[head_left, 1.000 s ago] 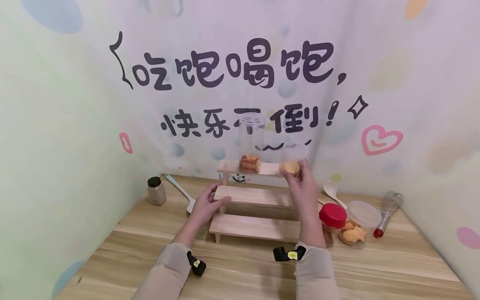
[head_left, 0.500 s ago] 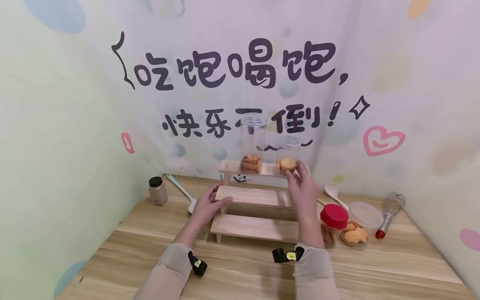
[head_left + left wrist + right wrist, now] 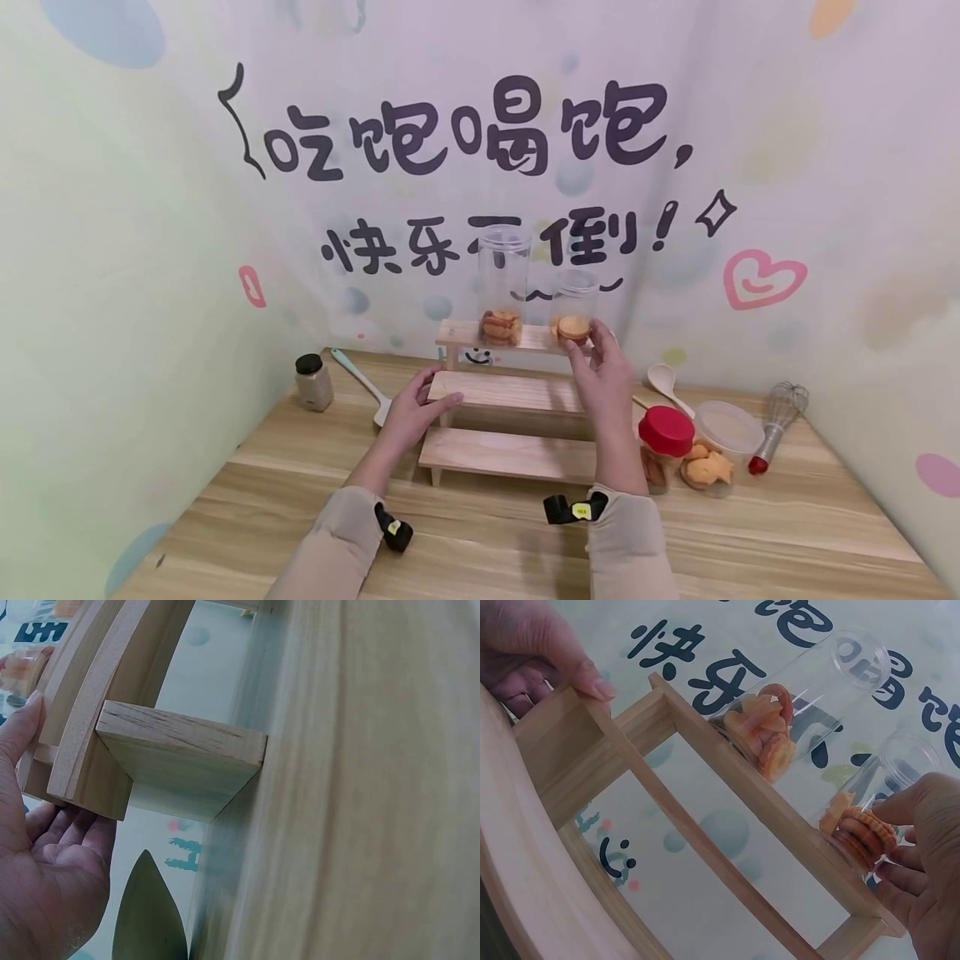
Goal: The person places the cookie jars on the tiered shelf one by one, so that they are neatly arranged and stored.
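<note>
Tiered shelf (image 3: 536, 335); short jar (image 3: 576, 305), long axis vertical

wooden shelf (image 3: 510, 454) partly hidden behind right forearm (image 3: 618, 454), yellow label (image 3: 581, 511) too small to read, sleeves (image 3: 632, 554) cut off

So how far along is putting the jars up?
Looks done: the tall jar stands on the top shelf. In hand: the right hand holds a shorter jar there; the left hand grips the stand. Maybe remaining: the red-lidded jar and fish-cracker jar beside it.
</note>
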Demonstrator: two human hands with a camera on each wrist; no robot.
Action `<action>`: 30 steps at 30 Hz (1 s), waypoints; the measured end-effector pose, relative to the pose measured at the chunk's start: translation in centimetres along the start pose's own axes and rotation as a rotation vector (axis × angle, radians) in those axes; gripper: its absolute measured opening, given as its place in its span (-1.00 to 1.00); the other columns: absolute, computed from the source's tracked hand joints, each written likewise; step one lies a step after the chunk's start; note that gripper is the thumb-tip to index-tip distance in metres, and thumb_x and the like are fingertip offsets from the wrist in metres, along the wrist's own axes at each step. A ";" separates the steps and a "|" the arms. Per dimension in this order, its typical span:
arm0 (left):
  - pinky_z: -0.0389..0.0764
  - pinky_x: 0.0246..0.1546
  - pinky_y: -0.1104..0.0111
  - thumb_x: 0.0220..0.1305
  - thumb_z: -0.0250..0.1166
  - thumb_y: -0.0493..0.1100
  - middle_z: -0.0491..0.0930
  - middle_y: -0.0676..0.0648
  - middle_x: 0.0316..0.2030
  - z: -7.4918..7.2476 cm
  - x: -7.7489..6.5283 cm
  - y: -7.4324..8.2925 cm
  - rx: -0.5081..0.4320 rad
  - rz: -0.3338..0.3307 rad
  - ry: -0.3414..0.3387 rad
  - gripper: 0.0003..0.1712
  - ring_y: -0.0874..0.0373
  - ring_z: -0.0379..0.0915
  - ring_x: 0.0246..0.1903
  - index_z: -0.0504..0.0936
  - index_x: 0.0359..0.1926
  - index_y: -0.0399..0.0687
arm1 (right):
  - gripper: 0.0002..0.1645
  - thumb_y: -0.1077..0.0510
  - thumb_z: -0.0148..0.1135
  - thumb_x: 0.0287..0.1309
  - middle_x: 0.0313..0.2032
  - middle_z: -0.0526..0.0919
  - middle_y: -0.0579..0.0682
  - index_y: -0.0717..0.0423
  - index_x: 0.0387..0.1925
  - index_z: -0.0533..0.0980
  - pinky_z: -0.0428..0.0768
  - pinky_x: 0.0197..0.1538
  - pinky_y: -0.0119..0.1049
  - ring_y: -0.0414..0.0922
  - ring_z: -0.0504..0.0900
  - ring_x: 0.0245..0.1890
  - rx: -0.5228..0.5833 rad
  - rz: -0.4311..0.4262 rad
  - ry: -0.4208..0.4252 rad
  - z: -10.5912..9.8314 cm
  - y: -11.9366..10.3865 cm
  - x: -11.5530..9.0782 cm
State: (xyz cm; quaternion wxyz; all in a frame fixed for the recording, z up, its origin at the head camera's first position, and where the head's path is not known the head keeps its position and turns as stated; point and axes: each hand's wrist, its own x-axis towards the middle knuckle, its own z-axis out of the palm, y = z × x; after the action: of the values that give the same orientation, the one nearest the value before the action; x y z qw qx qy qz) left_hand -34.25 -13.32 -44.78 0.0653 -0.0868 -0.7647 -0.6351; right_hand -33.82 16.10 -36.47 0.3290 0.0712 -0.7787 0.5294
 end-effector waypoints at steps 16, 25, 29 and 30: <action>0.53 0.18 0.08 0.15 0.51 0.14 0.35 -0.12 0.38 -0.2 -0.4 0.5 -0.008 0.001 0.015 -0.05 -0.02 0.45 0.24 0.30 0.48 0.03 | -0.30 -0.13 0.25 0.36 0.36 0.42 0.20 0.04 0.41 0.35 0.39 0.33 0.14 0.15 0.38 0.37 -0.096 0.053 -0.087 -1.4 -2.9 -0.2; 0.57 0.12 0.11 0.17 0.50 0.11 0.39 -0.14 0.36 0.1 -0.5 0.5 -0.017 0.001 0.006 -0.06 -0.02 0.51 0.17 0.29 0.48 0.01 | -0.50 -0.02 0.26 0.38 0.15 0.60 0.20 0.17 0.20 0.52 0.48 0.14 0.19 0.20 0.56 0.10 -0.369 -0.263 -0.241 -7.6 -0.3 -2.2; 0.59 0.09 0.13 0.15 0.51 0.15 0.44 -0.09 0.33 0.0 -0.5 0.4 -0.013 -0.010 0.003 -0.08 0.03 0.55 0.10 0.32 0.46 0.09 | -0.65 0.17 0.38 0.23 -0.07 0.69 0.18 0.21 0.03 0.60 0.58 -0.13 0.10 0.14 0.62 -0.17 -0.446 -0.371 -0.224 -10.0 3.6 -4.3; 0.59 0.09 0.14 0.14 0.51 0.16 0.45 -0.07 0.32 0.0 -0.4 0.4 -0.015 -0.011 0.004 -0.08 0.04 0.55 0.09 0.33 0.45 0.11 | -0.68 0.21 0.40 0.19 -0.09 0.70 0.17 0.22 -0.03 0.61 0.58 -0.12 0.09 0.13 0.63 -0.18 -0.450 -0.409 -0.218 -10.5 4.5 -4.8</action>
State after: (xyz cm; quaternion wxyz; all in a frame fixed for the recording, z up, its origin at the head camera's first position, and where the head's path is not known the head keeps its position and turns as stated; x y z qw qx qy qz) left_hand -33.76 -13.30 -44.51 0.0624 -0.0819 -0.7602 -0.6414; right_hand -27.58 26.06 -40.44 0.3507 0.2079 -0.8764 0.2563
